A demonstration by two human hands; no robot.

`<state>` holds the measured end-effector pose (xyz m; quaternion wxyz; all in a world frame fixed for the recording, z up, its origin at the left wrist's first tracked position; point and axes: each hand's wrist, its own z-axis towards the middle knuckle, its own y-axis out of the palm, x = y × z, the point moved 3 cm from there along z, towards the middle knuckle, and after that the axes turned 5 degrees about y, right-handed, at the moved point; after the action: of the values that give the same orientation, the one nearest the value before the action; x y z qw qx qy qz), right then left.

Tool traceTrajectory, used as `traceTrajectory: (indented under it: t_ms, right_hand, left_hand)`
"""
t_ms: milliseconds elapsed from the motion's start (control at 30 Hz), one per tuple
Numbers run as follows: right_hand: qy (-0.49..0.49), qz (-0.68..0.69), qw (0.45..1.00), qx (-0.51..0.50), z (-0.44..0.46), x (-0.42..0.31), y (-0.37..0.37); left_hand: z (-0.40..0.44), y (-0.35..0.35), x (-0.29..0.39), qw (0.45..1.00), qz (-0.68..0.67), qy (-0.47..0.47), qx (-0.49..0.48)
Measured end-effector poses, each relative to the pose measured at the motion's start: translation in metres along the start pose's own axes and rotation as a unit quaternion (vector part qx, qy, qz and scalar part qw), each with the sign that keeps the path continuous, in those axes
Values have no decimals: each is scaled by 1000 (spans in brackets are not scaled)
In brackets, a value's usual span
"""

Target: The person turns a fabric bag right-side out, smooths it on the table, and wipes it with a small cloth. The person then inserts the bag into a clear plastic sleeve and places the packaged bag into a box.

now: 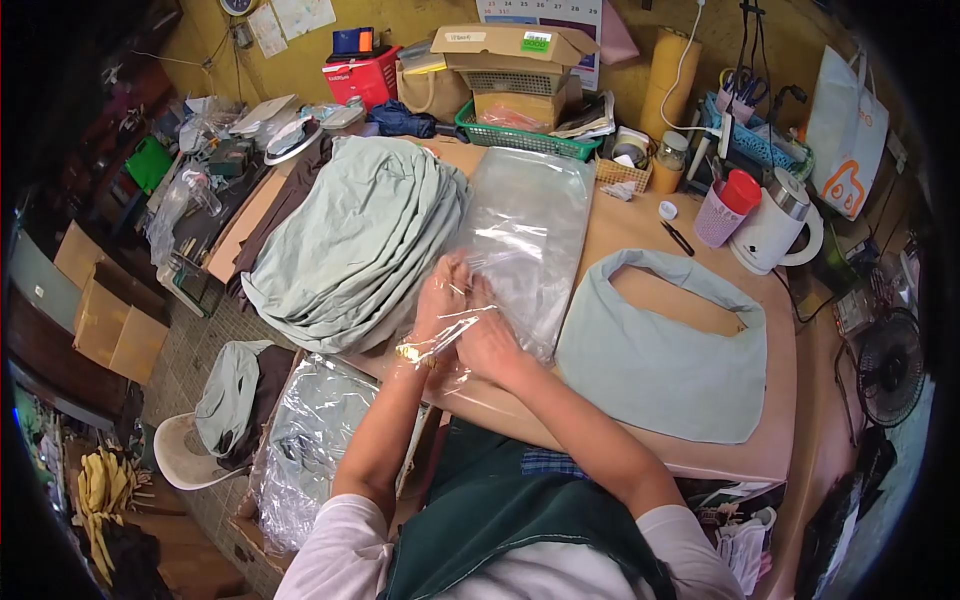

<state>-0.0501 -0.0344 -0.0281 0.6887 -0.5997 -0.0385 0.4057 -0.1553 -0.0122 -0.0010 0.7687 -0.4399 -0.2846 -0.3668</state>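
Note:
My left hand (438, 305) and my right hand (488, 335) are close together at the table's near side. Thin clear plastic stretches over the fingers of both hands, which are closed on a plastic bag (455, 345). Just beyond lies a stack of clear plastic bags (530, 200), flat on the table. Left of my hands is a big pile of pale grey-green cloth bags (350, 235), folded over one another. On the right, a single pale grey-green cloth bag (660, 350) lies flat, its strap forming a loop at the top.
A white kettle (770, 225), a pink cup (715, 215) and a black pen-like tool (677, 238) are at the right. Baskets and boxes (515, 85) line the back. Below the table's left edge, a carton (320, 440) holds plastic-wrapped cloth beside a white stool (185, 455).

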Motion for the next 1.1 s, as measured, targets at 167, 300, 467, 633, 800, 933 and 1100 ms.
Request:
traceTrajectory:
  t_ms: [167,300,467,633,800,933,1100]
  right_hand:
    - [77,-58,994,-56,4,12,3]
    - [92,-86,991,-51,3,19,9]
    - [114,-17,993,-17,-3,16,-5]
    - [75,-23,996,-50,-7,13,-5]
    - [114,-80,989,-59,19,24,2]
    - [64,-128,983,-116,24,8,2]
    - [-5,-77,979,-188,-2,-24,-24]
  left_hand:
    - [-35,-4,-19,989,41,-134,38]
    - [-58,-11,-23,995,-11,-35,88]
    - [-74,-11,-31,964,-175,-104,172]
    - [-74,-28,-28,988,26,-116,96]
    - [-96,-47,-7,981,177,-76,-38]
    - [-108,-39,-34,985,159,-67,21]
    - [-110,-39,-31,987,-5,-157,-47]
